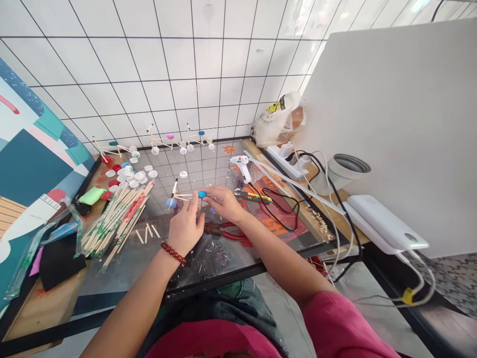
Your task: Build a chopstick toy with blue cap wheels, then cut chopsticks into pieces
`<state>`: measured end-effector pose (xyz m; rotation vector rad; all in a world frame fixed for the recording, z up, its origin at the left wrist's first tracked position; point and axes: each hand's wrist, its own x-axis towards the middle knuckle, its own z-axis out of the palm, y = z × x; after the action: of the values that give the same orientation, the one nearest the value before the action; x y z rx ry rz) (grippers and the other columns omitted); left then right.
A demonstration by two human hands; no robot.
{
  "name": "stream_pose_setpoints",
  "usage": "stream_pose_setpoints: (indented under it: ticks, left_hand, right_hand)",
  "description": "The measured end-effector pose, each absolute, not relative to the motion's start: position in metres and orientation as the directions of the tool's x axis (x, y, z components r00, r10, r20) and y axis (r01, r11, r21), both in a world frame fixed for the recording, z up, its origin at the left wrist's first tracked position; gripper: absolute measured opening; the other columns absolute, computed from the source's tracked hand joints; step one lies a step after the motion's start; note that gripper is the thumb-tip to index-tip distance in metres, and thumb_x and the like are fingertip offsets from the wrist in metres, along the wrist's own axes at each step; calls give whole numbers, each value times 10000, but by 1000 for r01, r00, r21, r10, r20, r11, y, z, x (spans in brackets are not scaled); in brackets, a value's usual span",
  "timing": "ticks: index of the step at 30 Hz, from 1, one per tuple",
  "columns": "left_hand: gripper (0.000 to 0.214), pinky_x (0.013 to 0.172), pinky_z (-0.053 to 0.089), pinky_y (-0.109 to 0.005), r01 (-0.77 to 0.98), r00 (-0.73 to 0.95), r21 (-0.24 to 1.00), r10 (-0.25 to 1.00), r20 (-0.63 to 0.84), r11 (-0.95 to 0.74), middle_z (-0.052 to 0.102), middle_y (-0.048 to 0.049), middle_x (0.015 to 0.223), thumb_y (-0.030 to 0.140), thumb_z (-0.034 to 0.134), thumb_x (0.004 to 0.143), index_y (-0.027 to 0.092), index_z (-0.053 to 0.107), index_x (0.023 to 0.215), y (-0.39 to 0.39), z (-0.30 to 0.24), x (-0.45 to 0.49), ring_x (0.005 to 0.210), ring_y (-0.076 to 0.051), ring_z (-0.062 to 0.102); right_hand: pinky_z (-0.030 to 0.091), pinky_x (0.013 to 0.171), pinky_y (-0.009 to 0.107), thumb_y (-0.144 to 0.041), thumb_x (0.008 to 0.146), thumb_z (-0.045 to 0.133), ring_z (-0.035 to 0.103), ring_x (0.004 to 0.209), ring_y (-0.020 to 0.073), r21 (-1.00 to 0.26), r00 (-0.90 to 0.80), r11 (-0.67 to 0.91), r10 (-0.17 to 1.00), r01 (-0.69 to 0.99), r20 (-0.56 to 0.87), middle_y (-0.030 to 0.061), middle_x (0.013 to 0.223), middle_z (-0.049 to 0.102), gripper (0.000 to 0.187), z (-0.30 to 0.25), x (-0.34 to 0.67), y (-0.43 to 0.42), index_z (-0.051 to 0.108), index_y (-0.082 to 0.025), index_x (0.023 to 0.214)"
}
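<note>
My left hand (185, 226), with a red bead bracelet on the wrist, and my right hand (223, 201) meet over a small model of thin wooden sticks (183, 197) on the glass table (122, 271). Both pinch around a blue bottle cap (201, 194) fixed on the sticks. A second blue cap (171, 203) sits at the model's left end under an upright stick. Red-handled pliers (223, 231) lie just below my hands.
A white glue gun (241, 166) stands right of my hands, its black cord looping to a power strip (288, 159). Wrapped chopsticks (117, 219), loose white and red caps (128, 175) and three finished stick models (175, 141) lie left and behind. A power bank (383, 221) rests right.
</note>
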<state>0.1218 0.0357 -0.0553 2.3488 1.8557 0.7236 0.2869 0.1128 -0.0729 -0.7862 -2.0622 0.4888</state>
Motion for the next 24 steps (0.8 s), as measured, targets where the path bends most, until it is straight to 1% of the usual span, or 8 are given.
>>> stream_pose_setpoints:
  ticks: [2,5,7,9,12,18,24]
  left_hand:
    - [611,573,442,-283,886,148,374,931,333,-274,705,-67,994,223,600,893,157,410,1470,35,-54,121,768,-212,679]
    - [629,600,449,-283,841,99,472,933,345,-264,726,-31,915,217,592,901,161,380,1491,37,-51,120,698,-187,668]
    - [565,618,454,-288,820,77,511,935,348,-257,736,-33,860,232,541,935,147,411,1478,40,-47,119,686,-191,666]
    - [477,642,464,-298,819,66,516,934,350,-251,743,-56,826,249,467,972,125,484,1432,45,-44,118,713,-208,677]
    - [439,665,475,-307,825,53,514,938,342,-234,744,-66,779,253,396,994,119,554,1382,53,-40,117,724,-221,684]
    - [403,678,487,-321,812,101,525,946,307,-257,747,-61,750,237,399,981,134,637,1289,62,-39,115,696,-222,683]
    - [409,645,478,-316,824,108,510,952,287,-248,748,-69,753,235,400,974,132,630,1296,61,-41,117,685,-229,684]
  right_hand:
    - [508,887,343,-242,960,586,698,971,217,-599,-427,720,692,351,581,80,1057,758,227,-73,286,112,703,-209,1152]
    - [511,884,341,-291,943,624,702,966,218,-608,-411,707,706,360,577,87,1051,758,252,-72,286,110,692,-198,1167]
    - [512,884,337,-320,936,638,702,967,215,-614,-417,704,708,357,569,83,1051,759,266,-72,286,110,688,-202,1169]
    - [513,879,331,-331,944,626,701,964,210,-620,-422,702,709,350,564,79,1048,758,258,-71,286,109,690,-206,1160]
    - [518,862,326,-329,960,594,700,941,206,-625,-414,700,711,345,568,77,1027,757,241,-72,286,110,696,-204,1140]
    - [520,887,334,-314,970,576,703,971,211,-616,-435,712,699,339,568,66,1046,759,245,-73,284,112,686,-234,1173]
    - [506,879,324,-290,970,581,703,969,209,-588,-444,719,693,370,568,53,1043,767,247,-73,284,112,684,-253,1192]
